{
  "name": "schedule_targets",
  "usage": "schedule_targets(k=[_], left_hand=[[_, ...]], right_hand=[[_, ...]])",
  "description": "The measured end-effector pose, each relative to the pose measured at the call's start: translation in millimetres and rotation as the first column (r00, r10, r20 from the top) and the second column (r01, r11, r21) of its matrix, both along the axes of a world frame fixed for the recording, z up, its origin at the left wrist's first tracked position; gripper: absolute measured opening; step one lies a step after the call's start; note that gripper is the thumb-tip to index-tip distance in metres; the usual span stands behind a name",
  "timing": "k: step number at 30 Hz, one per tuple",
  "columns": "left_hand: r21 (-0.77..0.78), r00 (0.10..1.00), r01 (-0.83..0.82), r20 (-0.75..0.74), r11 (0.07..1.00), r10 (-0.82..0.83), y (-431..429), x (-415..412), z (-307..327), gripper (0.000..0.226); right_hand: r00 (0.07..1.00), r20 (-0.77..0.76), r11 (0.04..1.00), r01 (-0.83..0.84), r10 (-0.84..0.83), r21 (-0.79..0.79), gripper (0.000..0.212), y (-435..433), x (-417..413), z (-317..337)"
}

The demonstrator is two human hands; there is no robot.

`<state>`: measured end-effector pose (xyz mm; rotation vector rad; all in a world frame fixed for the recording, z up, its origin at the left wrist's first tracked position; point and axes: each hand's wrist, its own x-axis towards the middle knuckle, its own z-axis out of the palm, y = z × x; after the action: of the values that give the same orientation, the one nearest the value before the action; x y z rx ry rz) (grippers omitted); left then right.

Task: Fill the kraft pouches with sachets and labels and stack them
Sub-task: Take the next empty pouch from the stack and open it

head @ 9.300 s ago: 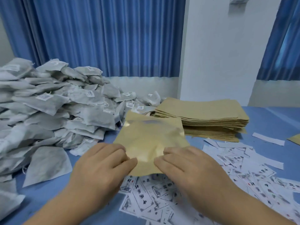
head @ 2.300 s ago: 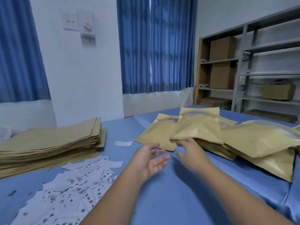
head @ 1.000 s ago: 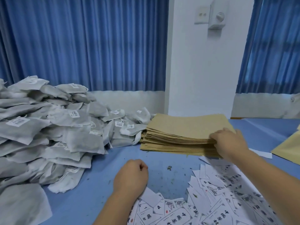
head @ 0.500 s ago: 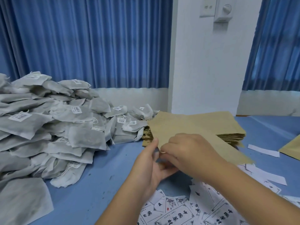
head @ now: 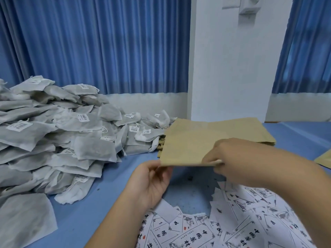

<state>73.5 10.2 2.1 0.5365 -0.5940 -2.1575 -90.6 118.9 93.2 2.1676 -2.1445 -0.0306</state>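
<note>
Dozens of grey-white sachets [head: 53,136] lie heaped on the left side of the blue-covered table [head: 111,203]. Many carry small white barcode stickers, and one lies flat by itself at the near left edge. Behind the heap hangs a pleated blue curtain [head: 98,42]. The right fringe of the heap touches a stack of flat kraft pouches [head: 250,129] at the back of the table. In front of the heap, near the middle, the left hand [head: 152,183] is raised with its palm turned inward. Its thumb and curled fingers pinch the near left corner of a single kraft pouch [head: 186,145]. This pouch is held almost level above the table, and its far part overlaps the left end of the stack. Its mouth looks closed, though the near edge is too thin to judge surely. Further right, the right hand [head: 238,158] grips the same near edge, fingers curled over the top face and the thumb hidden beneath. Below both forearms, printed white labels [head: 232,226] with black characters lie scattered and overlapping across the near right of the table. A white wall [head: 232,68] rises behind the stack, with a pale fitting at its top that the frame cuts off. At the far right edge, a corner of another kraft piece [head: 324,158] lies on the cloth, well apart from the stack.
</note>
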Motion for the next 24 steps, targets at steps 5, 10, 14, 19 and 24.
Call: schedule_targets(k=[5, 10, 14, 19, 24], left_hand=[[-0.135, 0.996, 0.067, -0.042, 0.989, -0.073, 10.7, -11.4, 5.1, 0.062], [-0.293, 0.985, 0.122, 0.152, 0.948, -0.080, 34.0, -28.5, -0.9, 0.036], [-0.273, 0.976, -0.037, 0.196, 0.961, 0.093, 34.5, -28.2, -4.4, 0.014], [-0.296, 0.995, -0.038, 0.075, 0.954, 0.063, 33.1, -21.5, -1.4, 0.025], [-0.412, 0.998, -0.037, 0.032, 0.910, 0.055, 33.9, -20.9, -6.3, 0.049]], right_hand=[[0.989, -0.131, 0.983, 0.049, -0.073, -0.178, 0.016, -13.2, -0.8, -14.4], [0.988, -0.149, 0.990, -0.049, 0.028, -0.136, 0.025, -23.2, 19.1, -34.5], [0.989, 0.082, 0.992, -0.117, 0.121, -0.044, 0.028, -22.8, 15.8, -31.9], [0.960, 0.238, 0.987, -0.130, 0.148, -0.091, 0.044, -19.3, 9.6, -21.0], [0.855, 0.486, 0.983, -0.141, 0.179, -0.113, 0.027, -18.7, -1.2, -17.2]])
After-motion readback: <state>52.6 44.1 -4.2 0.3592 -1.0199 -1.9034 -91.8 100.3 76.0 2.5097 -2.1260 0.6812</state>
